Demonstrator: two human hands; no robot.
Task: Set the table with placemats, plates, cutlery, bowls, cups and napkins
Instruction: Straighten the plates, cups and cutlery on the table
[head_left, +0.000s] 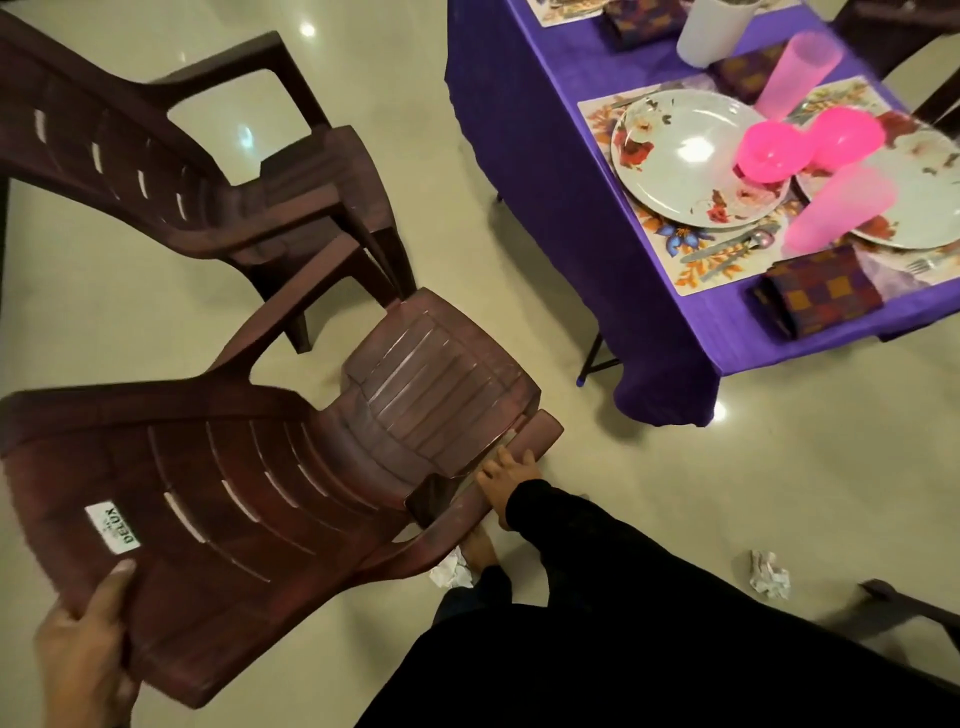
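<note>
Table (571, 171), draped in a purple cloth, fills the upper right of the frame and looks nearly set. Largest in view, though, is the brown plastic armchair (291, 467) at lower left, tipped and held off the floor, its seat angled toward the table; a second armchair (208, 171) stands behind it at upper left.

On the table I see floral placemats (670, 249), each carrying a flowered plate (696, 156); a second plate (924, 208) sits at the right edge. Two pink bowls (774, 150) rest between the plates, touching each other. A pink cup (800, 73) stands above them and another (841, 208) below. A white tumbler (711, 31) stands near the top edge. Folded checked napkins (815, 296) lie beside the mats, and cutlery (727, 249) lies below the near plate.

The right hand (506, 475), in a dark sleeve, curls its fingers over the chair's armrest. The left hand (83, 654), at the bottom left corner, grips the top of the chair back, thumb pressed on the front face.

Two crumpled paper scraps (769, 571) lie on the floor at lower right.

My guess is that the laying itself is done for the places visible, and seating is what remains; the far places are cut off, so I cannot judge them.
</note>
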